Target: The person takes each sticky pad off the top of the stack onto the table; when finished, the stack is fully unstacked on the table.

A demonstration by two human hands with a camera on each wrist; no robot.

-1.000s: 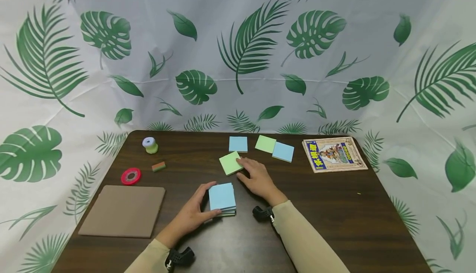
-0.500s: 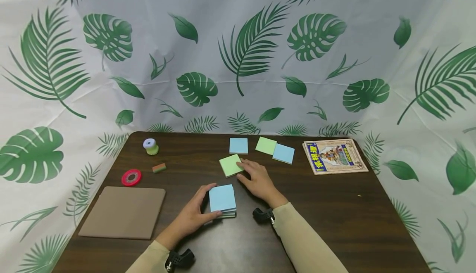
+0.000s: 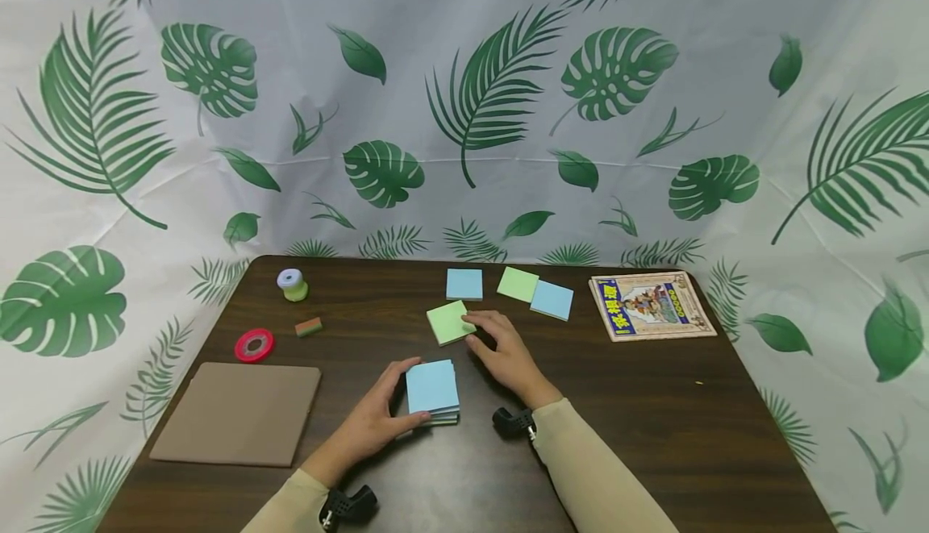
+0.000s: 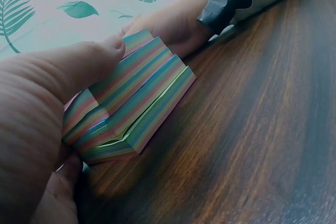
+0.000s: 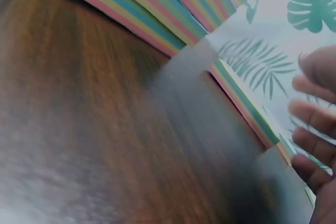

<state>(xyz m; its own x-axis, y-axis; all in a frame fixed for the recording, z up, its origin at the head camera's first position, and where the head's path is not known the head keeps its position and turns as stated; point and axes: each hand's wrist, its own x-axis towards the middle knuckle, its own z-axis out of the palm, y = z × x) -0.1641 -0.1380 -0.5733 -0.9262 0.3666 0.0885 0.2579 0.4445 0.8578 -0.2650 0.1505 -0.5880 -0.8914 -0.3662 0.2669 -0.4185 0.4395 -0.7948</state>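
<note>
Notepad stack point(image 3: 432, 389) gripped by left hand point(image 3: 377, 420); right hand point(image 3: 504, 351) relaxed, fingertips blurred.

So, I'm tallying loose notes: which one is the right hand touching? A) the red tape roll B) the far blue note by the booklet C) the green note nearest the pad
C: the right hand has its fingertips on the green note just beyond the pad.

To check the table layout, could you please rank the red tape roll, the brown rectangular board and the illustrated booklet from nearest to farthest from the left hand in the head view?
From the left hand:
1. Brown rectangular board, just to its left.
2. Red tape roll, farther back-left.
3. Illustrated booklet, far right, at the back.
</note>
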